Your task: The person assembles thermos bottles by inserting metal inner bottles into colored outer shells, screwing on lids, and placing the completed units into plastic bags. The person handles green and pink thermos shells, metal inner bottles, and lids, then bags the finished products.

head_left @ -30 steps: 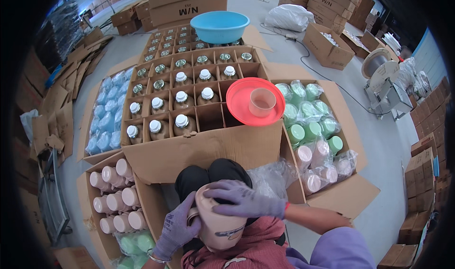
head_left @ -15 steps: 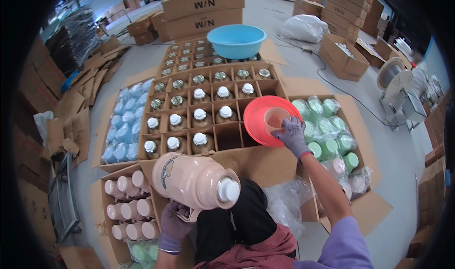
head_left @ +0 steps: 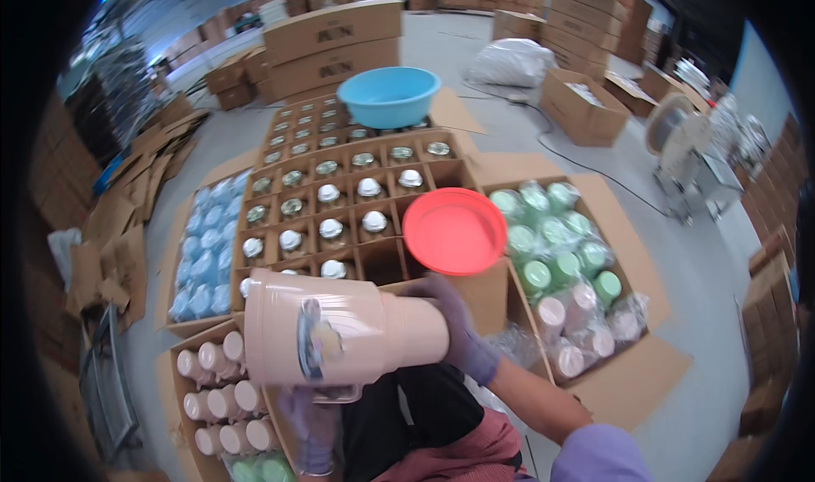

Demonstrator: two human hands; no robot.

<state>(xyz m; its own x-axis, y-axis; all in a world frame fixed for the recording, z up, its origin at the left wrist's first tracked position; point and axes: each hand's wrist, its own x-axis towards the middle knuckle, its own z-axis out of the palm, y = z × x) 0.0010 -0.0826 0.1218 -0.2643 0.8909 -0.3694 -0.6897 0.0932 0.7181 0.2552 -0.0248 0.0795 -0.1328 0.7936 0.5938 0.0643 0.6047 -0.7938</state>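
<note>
A pale pink thermos flask with a picture on its side lies tilted in front of me, its top toward the right. Below it, my left hand is closed around its handle, the fingers partly hidden by the flask. My right hand grips the pink cup lid over the flask's top, covering the white stopper. Both hands wear purple-grey gloves. Beyond my right hand, a round red basin rests on a divided carton of glass liners, several with white stoppers.
A blue basin stands on the far liners. Pink flasks fill a carton at the near left; wrapped blue pieces lie beyond it. To the right, another carton holds wrapped green and pink cups. A cable crosses the floor.
My right hand has brought the pink cup lid from the red basin onto the flask's top. The flask has turned to lie more level. My view has shifted slightly.
</note>
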